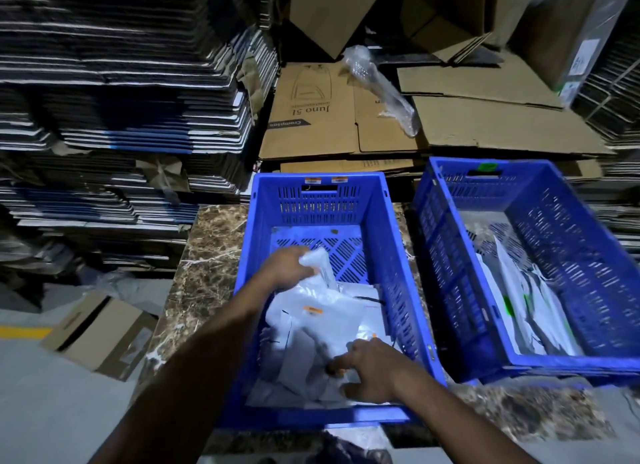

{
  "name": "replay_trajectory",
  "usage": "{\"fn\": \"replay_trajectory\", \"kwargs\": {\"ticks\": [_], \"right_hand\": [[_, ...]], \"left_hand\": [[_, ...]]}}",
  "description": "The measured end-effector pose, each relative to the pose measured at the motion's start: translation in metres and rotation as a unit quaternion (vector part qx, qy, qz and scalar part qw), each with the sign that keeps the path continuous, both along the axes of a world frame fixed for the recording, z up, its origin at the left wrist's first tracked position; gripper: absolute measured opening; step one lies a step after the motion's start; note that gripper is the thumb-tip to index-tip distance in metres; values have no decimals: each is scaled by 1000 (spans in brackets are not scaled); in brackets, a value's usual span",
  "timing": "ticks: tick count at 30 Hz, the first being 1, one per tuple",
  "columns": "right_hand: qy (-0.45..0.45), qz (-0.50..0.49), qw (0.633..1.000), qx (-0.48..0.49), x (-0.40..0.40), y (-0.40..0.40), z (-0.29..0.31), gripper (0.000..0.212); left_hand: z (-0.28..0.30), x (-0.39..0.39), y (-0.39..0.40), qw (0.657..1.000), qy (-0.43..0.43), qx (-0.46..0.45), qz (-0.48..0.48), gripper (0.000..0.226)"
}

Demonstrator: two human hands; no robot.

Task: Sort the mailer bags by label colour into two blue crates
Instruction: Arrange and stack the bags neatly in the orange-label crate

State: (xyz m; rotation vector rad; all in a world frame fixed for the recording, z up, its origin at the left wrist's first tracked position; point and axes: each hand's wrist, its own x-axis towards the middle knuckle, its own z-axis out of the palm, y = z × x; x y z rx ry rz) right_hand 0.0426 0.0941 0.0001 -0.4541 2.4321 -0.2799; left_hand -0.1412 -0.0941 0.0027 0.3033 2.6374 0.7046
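The fingers [297, 256] of the left hand [284, 268] are curled round the crumpled top of a white mailer bag [320, 273], gripping it inside the left blue crate [398, 276]. The fingers [341, 363] of the right hand [372, 370] press down, mostly straight, on the heap of mailer bags [311, 335] below them, pinching nothing that can be made out. The bags are glossy white and grey plastic, wrinkled, overlapping; one just beyond the right fingers carries a small orange label [312, 310]. Far to the right of both hands, the right blue crate [450, 256] holds flatter white bags with green labels [506, 305]. Both crates rest on a brown marbled desk [211, 242].
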Motion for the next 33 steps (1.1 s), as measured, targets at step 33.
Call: {"fn": "replay_trajectory", "kwargs": {"ticks": [33], "right_hand": [[135, -130, 980, 61, -102, 26, 34, 41]], "left_hand": [[-3, 171, -44, 960, 188, -197, -68, 13]]}}
